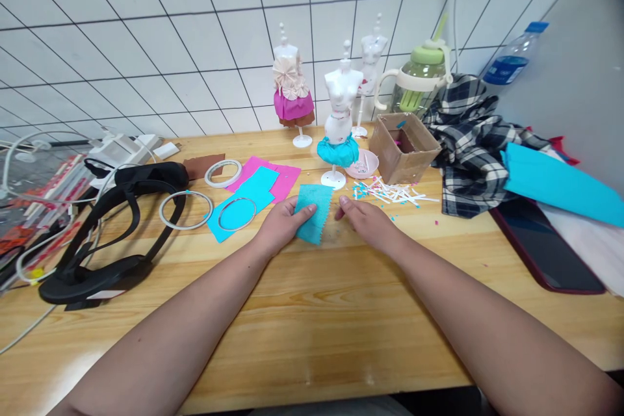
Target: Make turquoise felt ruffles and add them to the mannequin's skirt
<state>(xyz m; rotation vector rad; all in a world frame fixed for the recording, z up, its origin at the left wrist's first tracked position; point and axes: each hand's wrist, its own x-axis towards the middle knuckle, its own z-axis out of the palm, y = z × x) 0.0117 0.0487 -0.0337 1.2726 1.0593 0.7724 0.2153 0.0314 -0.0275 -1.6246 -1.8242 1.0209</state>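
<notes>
A teal piece of cloth (313,211) with a zigzag-cut right edge is pinched in my left hand (287,221), thumb on top. Just right of that edge is my right hand (363,218), its fingers curled together in a pinch; whatever is between them, if anything, is too small to make out. Behind the cloth stands a white mini dress form (342,94) with a gathered turquoise cloth (338,151) around its lower part. Flat turquoise cloth (244,205) and magenta cloth (285,181) lie to the left.
Tape rolls (223,173) and a black headset (117,234) lie left. Two more dress forms (287,78) stand behind. A pink bowl (364,162), cardboard box (405,156), white paper strips (394,192), jug (419,81), plaid cloth (468,175) and phone (550,253) are right.
</notes>
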